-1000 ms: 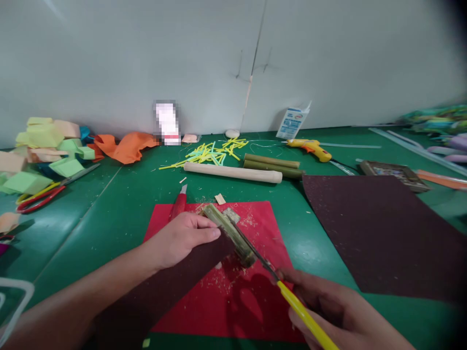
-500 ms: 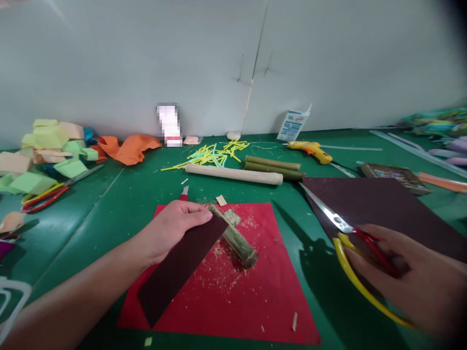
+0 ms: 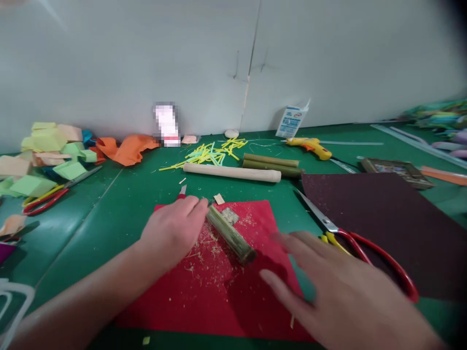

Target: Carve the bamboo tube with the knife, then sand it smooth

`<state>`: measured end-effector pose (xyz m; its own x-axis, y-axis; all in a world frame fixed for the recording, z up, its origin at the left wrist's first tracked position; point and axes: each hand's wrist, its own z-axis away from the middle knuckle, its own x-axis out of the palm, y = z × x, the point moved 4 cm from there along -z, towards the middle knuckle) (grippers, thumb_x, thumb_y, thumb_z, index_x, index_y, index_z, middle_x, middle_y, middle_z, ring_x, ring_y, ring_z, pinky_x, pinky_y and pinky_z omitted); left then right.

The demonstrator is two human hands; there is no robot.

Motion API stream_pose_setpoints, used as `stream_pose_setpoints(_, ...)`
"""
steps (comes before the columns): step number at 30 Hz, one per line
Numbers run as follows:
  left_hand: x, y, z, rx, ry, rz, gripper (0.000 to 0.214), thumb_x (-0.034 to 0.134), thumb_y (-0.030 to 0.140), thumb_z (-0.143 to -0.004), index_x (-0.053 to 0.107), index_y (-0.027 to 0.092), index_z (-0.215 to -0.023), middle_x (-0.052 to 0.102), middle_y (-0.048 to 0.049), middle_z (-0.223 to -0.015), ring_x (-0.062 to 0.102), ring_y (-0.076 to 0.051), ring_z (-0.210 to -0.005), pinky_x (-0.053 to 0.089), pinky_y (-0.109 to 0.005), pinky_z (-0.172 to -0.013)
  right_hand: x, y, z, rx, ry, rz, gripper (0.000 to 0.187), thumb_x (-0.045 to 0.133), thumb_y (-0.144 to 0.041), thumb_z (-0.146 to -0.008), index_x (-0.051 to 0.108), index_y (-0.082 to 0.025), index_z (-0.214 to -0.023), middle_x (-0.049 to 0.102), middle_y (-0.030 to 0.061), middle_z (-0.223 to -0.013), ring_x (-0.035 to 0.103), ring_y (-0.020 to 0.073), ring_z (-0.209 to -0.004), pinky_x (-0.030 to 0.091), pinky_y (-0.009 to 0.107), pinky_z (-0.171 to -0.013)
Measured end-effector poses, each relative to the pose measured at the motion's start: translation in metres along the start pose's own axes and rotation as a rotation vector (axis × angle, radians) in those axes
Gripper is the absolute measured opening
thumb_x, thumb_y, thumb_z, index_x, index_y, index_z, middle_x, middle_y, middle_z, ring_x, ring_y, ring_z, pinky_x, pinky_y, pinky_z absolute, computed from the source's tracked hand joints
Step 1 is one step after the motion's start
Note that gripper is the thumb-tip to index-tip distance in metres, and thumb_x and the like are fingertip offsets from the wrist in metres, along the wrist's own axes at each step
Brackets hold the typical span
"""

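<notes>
A short green bamboo piece lies slanted on a red sheet strewn with shavings. My left hand rests palm down on the sheet, its fingers stretched to the bamboo's far end and touching it. Nothing shows in that hand. My right hand hovers blurred over the sheet's right edge, fingers spread and empty. Red-and-yellow-handled scissors lie just beyond it, on the edge of a large dark sheet.
A pale wooden dowel, two bamboo sticks, cut yellow straw bits and a yellow glue gun lie further back. A red knife peeks out beyond my left hand. At the left are more scissors and a pile of coloured paper.
My right hand has put the scissors down by the dark sheet and swung back left, empty. The dark strip that my left hand held is out of sight.
</notes>
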<state>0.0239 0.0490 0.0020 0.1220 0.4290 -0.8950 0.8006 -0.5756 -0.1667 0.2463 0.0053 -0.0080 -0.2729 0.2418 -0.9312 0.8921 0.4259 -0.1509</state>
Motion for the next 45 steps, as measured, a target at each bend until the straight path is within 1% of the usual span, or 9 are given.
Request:
stream_pose_setpoints(3,0.021,0.01,0.002,0.063,-0.031,0.072,0.025,0.041,0.016,-0.09,0.057,0.009,-0.108,0.063,-0.0087,-0.09,0.06,-0.017,-0.08,0.051,-0.028,-0.069,0.018,-0.029,-0.017,-0.056,-0.157,-0.057,0.033,0.055,-0.042,-0.076,0.062,-0.021,-0.1,0.067,0.0064,-0.087,0.064,0.0238,-0.069,0.051,0.036,-0.054)
stream_pose_setpoints(6,0.028,0.014,0.003,0.051,-0.038,0.109,0.025,0.042,0.024,-0.091,0.059,0.013,-0.104,0.062,-0.0077,-0.093,0.059,-0.018,-0.085,0.052,-0.031,-0.075,0.036,-0.029,-0.022,-0.033,-0.28,-0.107,0.021,0.054,-0.037,-0.077,0.061,-0.023,-0.091,0.065,0.0025,-0.08,0.063,0.0224,-0.065,0.049,0.034,-0.05)
stream_pose_setpoints(9,0.029,0.015,0.007,-0.032,-0.095,0.181,0.031,0.046,0.033,-0.089,0.055,0.015,-0.113,0.057,-0.0098,-0.106,0.056,-0.021,-0.095,0.053,-0.032,-0.076,0.043,-0.025,-0.019,-0.011,-0.267,-0.122,0.016,0.052,-0.035,-0.078,0.058,-0.023,-0.088,0.063,0.0016,-0.078,0.063,0.022,-0.066,0.047,0.034,-0.052)
stream_pose_setpoints(14,0.028,0.013,0.019,-0.104,-0.199,0.223,0.041,0.043,0.031,-0.089,0.044,0.02,-0.128,0.044,-0.0104,-0.129,0.049,-0.024,-0.112,0.052,-0.037,-0.083,0.045,-0.024,-0.016,0.04,-0.26,-0.124,0.011,0.053,-0.034,-0.075,0.053,-0.023,-0.076,0.061,0.0015,-0.073,0.061,0.0219,-0.064,0.041,0.032,-0.052)
stream_pose_setpoints(25,0.032,0.01,0.017,-0.032,-0.147,0.357,0.04,0.049,0.031,-0.086,0.049,0.023,-0.125,0.048,-0.0076,-0.127,0.051,-0.023,-0.107,0.048,-0.041,-0.09,0.047,-0.024,-0.02,0.119,-0.331,-0.24,0.013,0.054,-0.035,-0.075,0.052,-0.023,-0.08,0.061,0.0008,-0.077,0.06,0.0197,-0.064,0.037,0.029,-0.051)
stream_pose_setpoints(32,0.025,0.034,0.022,-0.014,-0.213,0.43,0.043,0.047,0.029,-0.086,0.046,0.022,-0.128,0.043,-0.0107,-0.13,0.054,-0.023,-0.106,0.053,-0.039,-0.083,0.052,-0.018,-0.017,0.186,-0.311,-0.344,0.011,0.056,-0.032,-0.073,0.051,-0.022,-0.074,0.06,-0.0013,-0.068,0.055,0.0146,-0.057,0.035,0.026,-0.05)
stream_pose_setpoints(35,0.029,0.025,0.022,-0.047,-0.23,0.369,0.042,0.046,0.03,-0.087,0.045,0.027,-0.129,0.042,-0.0089,-0.133,0.054,-0.024,-0.108,0.055,-0.039,-0.08,0.051,-0.018,-0.016,0.199,-0.308,-0.359,0.01,0.056,-0.031,-0.073,0.052,-0.022,-0.075,0.06,-0.0013,-0.067,0.055,0.0145,-0.057,0.036,0.026,-0.051)
stream_pose_setpoints(39,0.034,0.006,0.019,-0.1,-0.153,0.3,0.039,0.044,0.029,-0.089,0.047,0.025,-0.128,0.046,-0.0068,-0.133,0.05,-0.023,-0.113,0.05,-0.041,-0.089,0.05,-0.019,-0.017,0.221,-0.312,-0.371,0.012,0.056,-0.033,-0.074,0.053,-0.021,-0.076,0.061,-0.001,-0.068,0.055,0.0149,-0.059,0.038,0.027,-0.053)
stream_pose_setpoints(45,0.025,0.031,0.018,0.098,-0.104,0.31,0.038,0.044,0.023,-0.088,0.051,0.013,-0.124,0.049,-0.0054,-0.133,0.054,-0.022,-0.098,0.053,-0.038,-0.082,0.051,-0.018,-0.017,0.219,-0.314,-0.376,0.011,0.056,-0.031,-0.073,0.051,-0.021,-0.073,0.059,-0.0014,-0.066,0.053,0.0139,-0.056,0.036,0.026,-0.05)
